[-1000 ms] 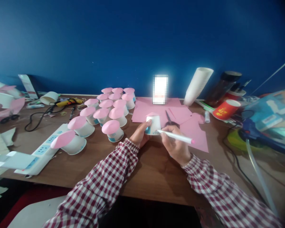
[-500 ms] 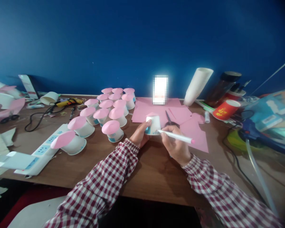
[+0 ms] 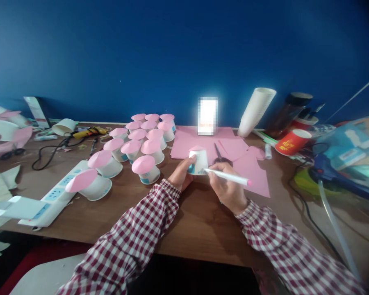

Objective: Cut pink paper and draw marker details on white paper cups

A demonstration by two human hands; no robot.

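My left hand (image 3: 182,173) grips an upturned white paper cup (image 3: 199,160) with a pink paper top, near the middle of the brown table (image 3: 199,221). My right hand (image 3: 228,186) is closed on a white pen with a pink end (image 3: 229,177); its tip touches the cup's side. Sheets of pink paper (image 3: 221,153) lie just behind the cup, with black scissors (image 3: 219,154) on them.
Several finished pink-topped cups (image 3: 141,141) stand at the left of centre. A white power strip (image 3: 53,194) and black cable (image 3: 49,151) lie further left. A tall stack of white cups (image 3: 256,110), a red cup (image 3: 292,141) and a blue glue gun (image 3: 335,174) crowd the right.
The pen tip has shifted slightly right along the cup's side. Otherwise nothing has visibly moved.
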